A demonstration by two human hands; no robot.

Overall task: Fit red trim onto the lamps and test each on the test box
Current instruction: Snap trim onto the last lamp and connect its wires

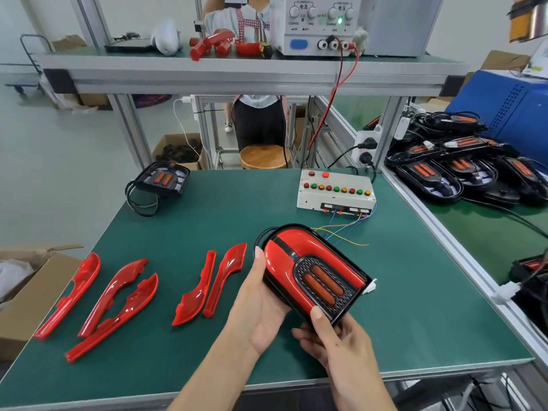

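Observation:
I hold a black lamp (314, 271) with red trim fitted around its two orange light bars, above the green table (207, 221). My left hand (261, 304) grips its left side, thumb on the trim. My right hand (332, 339) holds its near corner from below. Its white connector (370, 287) sticks out to the right. The white test box (335, 189) with coloured buttons stands behind it, loose coloured wires trailing toward the lamp. Several loose red trim pieces (118, 292) lie on the left. A bare black lamp (163, 179) sits at the far left.
A pile of black lamps (462, 167) with cables lies on the right bench. A power supply (317, 22) and red parts (219, 43) sit on the upper shelf. A cardboard box (26, 292) stands at the left edge. A person stands behind a wooden stool (262, 155).

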